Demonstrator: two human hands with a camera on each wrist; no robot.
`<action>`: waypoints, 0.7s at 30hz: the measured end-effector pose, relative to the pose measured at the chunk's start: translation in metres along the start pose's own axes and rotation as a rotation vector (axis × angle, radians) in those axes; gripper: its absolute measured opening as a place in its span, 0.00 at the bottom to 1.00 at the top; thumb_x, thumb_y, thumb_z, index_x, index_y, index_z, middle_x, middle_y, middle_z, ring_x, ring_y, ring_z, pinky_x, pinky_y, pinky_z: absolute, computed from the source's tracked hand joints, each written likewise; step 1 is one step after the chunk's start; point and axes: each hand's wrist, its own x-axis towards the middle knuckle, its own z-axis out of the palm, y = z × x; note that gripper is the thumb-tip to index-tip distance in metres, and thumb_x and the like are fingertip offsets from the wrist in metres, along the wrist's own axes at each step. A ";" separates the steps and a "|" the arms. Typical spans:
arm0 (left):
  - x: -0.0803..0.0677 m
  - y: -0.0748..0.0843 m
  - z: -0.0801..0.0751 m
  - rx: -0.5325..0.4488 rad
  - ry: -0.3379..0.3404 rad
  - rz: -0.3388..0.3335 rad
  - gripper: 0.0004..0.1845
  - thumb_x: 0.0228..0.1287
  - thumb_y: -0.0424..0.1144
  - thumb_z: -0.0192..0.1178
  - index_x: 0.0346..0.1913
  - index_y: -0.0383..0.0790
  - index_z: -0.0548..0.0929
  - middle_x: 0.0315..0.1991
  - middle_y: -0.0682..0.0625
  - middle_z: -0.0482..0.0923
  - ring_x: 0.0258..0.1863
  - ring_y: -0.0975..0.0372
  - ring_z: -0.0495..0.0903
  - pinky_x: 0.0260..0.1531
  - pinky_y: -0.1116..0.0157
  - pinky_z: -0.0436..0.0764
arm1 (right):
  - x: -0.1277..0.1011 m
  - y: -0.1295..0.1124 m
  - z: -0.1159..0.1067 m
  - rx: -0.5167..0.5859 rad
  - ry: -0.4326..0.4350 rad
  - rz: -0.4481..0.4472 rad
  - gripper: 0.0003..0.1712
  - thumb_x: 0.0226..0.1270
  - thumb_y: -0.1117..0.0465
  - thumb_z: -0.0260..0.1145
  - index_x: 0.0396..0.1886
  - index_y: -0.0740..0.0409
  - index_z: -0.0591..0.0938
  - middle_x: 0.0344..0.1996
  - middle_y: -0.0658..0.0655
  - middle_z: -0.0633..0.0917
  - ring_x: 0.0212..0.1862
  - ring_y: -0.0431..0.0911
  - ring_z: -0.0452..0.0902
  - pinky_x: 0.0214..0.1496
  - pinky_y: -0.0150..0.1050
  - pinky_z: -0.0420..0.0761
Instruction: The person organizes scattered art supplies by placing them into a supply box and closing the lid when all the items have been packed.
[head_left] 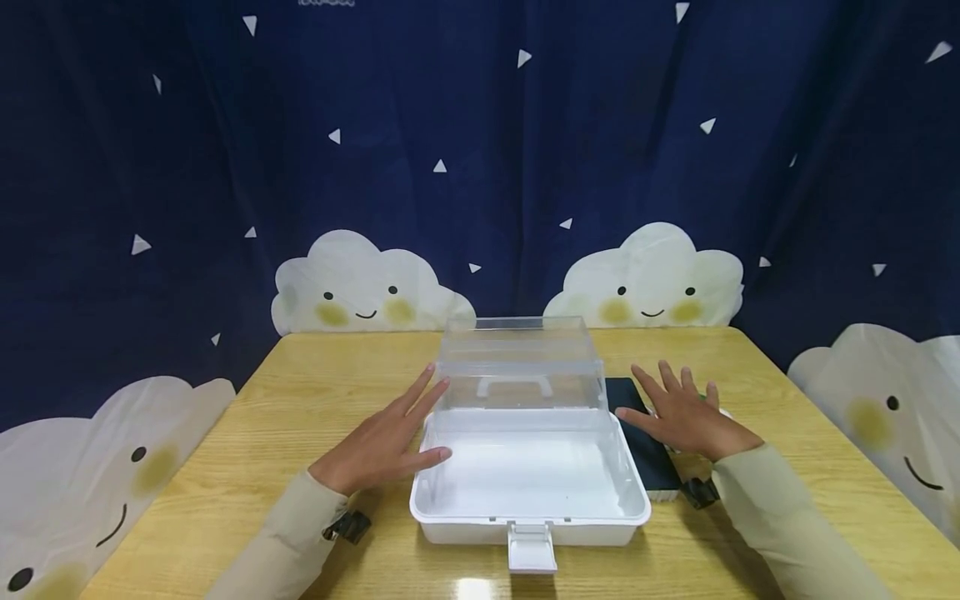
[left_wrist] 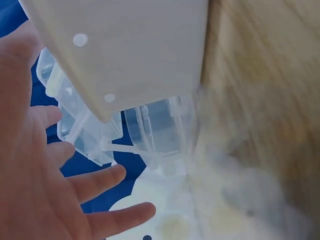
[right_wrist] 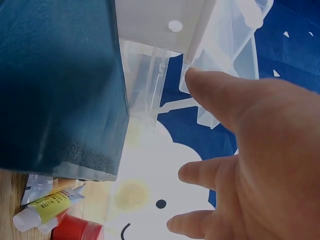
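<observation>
A white plastic box (head_left: 525,479) stands in the middle of the table with its clear lid (head_left: 517,346) raised at the back. Its front latch (head_left: 532,550) hangs down and its inside is bare. My left hand (head_left: 382,446) hovers at the box's left rim, fingers spread and holding nothing. On the other side, my right hand (head_left: 686,421) is held over a dark blue book-like block (head_left: 648,462), also with spread fingers and nothing in them. In the right wrist view, a yellow watercolor tube (right_wrist: 50,206) and a red-capped item (right_wrist: 77,230) lie beside that block.
The light wooden table (head_left: 337,375) extends to both sides of the box. Behind it hangs a dark blue curtain (head_left: 480,108) with white triangles and smiling clouds. Below each hand, a small dark wrist device (head_left: 348,527) sits at the sleeve.
</observation>
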 end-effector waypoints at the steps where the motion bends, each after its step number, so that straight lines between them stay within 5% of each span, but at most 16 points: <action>1: -0.001 0.000 0.001 -0.001 0.000 0.002 0.48 0.60 0.72 0.49 0.77 0.60 0.43 0.78 0.57 0.32 0.70 0.52 0.59 0.56 0.47 0.74 | 0.000 0.000 0.000 0.001 0.000 -0.001 0.52 0.63 0.30 0.54 0.74 0.61 0.56 0.70 0.80 0.47 0.67 0.80 0.35 0.60 0.79 0.35; 21: -0.004 -0.006 0.009 -0.042 0.034 0.130 0.43 0.64 0.66 0.51 0.77 0.54 0.51 0.78 0.58 0.36 0.69 0.55 0.62 0.57 0.49 0.74 | -0.003 0.000 0.001 -0.009 0.009 -0.011 0.52 0.63 0.28 0.53 0.73 0.62 0.59 0.69 0.80 0.51 0.67 0.80 0.40 0.59 0.79 0.43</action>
